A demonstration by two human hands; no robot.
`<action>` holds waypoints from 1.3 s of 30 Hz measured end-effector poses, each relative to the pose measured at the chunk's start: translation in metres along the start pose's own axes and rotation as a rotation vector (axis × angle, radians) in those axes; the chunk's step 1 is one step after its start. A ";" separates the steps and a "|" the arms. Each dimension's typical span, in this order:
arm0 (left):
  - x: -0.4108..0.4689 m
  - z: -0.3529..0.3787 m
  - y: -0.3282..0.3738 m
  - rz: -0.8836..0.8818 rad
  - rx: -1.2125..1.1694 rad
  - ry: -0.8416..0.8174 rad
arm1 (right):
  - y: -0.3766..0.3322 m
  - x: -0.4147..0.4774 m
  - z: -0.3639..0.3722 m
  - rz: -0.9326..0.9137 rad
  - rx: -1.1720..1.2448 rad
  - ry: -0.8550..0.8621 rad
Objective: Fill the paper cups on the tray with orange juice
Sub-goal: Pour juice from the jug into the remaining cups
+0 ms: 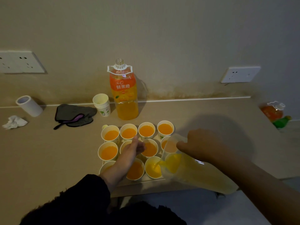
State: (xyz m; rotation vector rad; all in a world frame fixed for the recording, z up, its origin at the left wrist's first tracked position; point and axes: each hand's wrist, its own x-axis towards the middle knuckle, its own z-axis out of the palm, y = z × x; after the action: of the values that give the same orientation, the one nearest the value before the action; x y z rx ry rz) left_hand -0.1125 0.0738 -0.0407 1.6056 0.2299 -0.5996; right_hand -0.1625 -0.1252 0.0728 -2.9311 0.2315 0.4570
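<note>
Several white paper cups stand in rows on a pale tray [146, 181], most holding orange juice, such as the back-left cup [110, 134]. My right hand [199, 144] grips a clear plastic jug [191, 169] tilted to the left, and juice streams from its spout into the front-row cup [153, 168]. My left hand [132, 151] reaches over the middle of the tray, its fingers around a middle-row cup [125, 144] that it mostly hides. The jug hides part of the right-hand cups.
An uncapped orange juice bottle [124, 91] stands behind the tray, beside a stack of spare cups [102, 103]. A grey cloth [74, 114], a tape roll [29, 105] and crumpled tissue [14, 122] lie to the left. More bottles [274, 112] sit far right.
</note>
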 end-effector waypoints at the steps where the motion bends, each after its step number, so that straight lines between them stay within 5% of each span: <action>1: 0.000 0.000 0.001 0.002 -0.002 -0.001 | -0.001 0.000 0.000 0.001 -0.001 -0.003; 39: -0.001 -0.001 -0.001 -0.042 0.004 -0.013 | -0.005 -0.001 -0.001 0.007 0.010 -0.007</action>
State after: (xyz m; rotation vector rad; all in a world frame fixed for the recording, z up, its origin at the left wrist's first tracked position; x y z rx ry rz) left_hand -0.1140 0.0752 -0.0412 1.6040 0.2537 -0.6427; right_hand -0.1626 -0.1198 0.0746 -2.9195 0.2428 0.4654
